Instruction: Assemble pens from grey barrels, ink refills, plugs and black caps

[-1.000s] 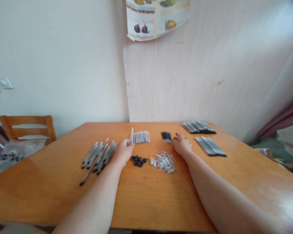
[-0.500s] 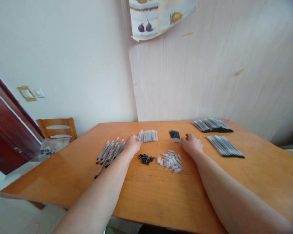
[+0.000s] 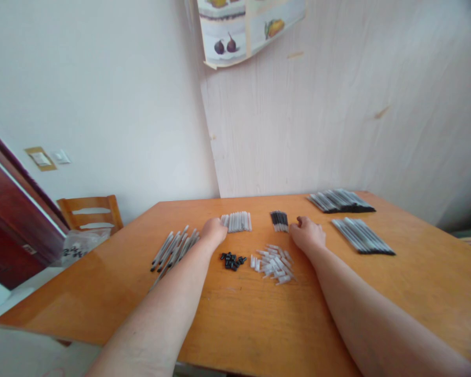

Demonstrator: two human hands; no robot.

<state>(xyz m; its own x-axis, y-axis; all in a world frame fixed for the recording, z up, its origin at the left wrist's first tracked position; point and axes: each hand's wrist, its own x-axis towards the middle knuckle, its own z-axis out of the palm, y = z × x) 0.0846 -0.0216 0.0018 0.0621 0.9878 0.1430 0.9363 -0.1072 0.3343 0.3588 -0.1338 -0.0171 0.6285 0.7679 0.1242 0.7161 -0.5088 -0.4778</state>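
Note:
My left hand rests against the left end of a row of clear, whitish pen barrels. Its fingers are pressed together; whether one barrel is pinched between them is hidden. Just right of a small row of black refill-like sticks with pale ends, my right hand lies low on the table, fingers loosely bent and apart, with nothing visible in them. Small black caps form a pile between my forearms. Beside them is a heap of short, clear plastic pieces.
Black-tipped pens lie loosely left, partly behind my left forearm. Two rows of similar pens, a nearer one and a farther one, lie right on the wooden table. A chair with a plastic bag stands left.
The view has shifted slightly. Both hands stay beside the same rows, and the left fingertips sit a little closer to the barrels. The piles look unchanged.

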